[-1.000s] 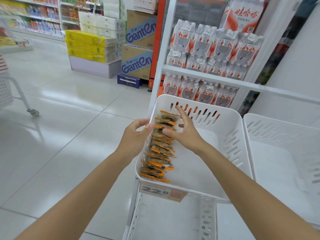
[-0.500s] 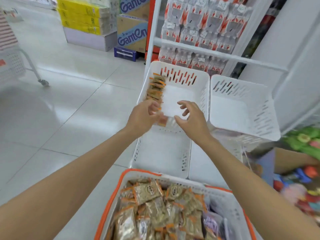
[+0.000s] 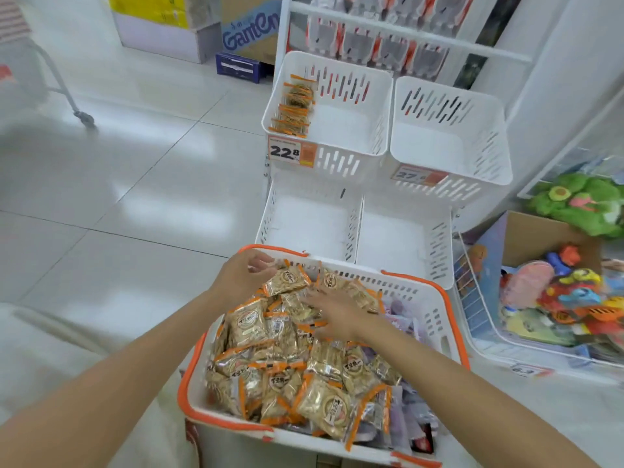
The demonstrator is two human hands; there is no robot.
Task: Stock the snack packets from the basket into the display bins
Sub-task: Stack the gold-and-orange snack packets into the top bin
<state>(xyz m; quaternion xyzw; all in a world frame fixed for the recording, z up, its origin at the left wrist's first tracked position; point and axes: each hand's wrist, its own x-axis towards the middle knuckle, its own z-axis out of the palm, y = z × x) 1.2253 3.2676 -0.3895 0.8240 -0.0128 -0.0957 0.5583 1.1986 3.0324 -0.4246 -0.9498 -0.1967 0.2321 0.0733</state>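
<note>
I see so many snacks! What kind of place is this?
Probably a shop: an orange-and-white price tag on a white slotted plastic display bin, shrink-wrapped bottle packs on a white shelf, and an orange-rimmed white plastic basket of snack packets.

- Your white, orange-rimmed basket [image 3: 434, 310] sits nearest you, heaped with gold snack packets [image 3: 320, 403].
- The top-left display bin [image 3: 351, 133] holds one upright row [image 3: 294, 109] of them along its left wall.

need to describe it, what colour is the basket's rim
Orange rim on a white basket, seen best in the head view.
</note>
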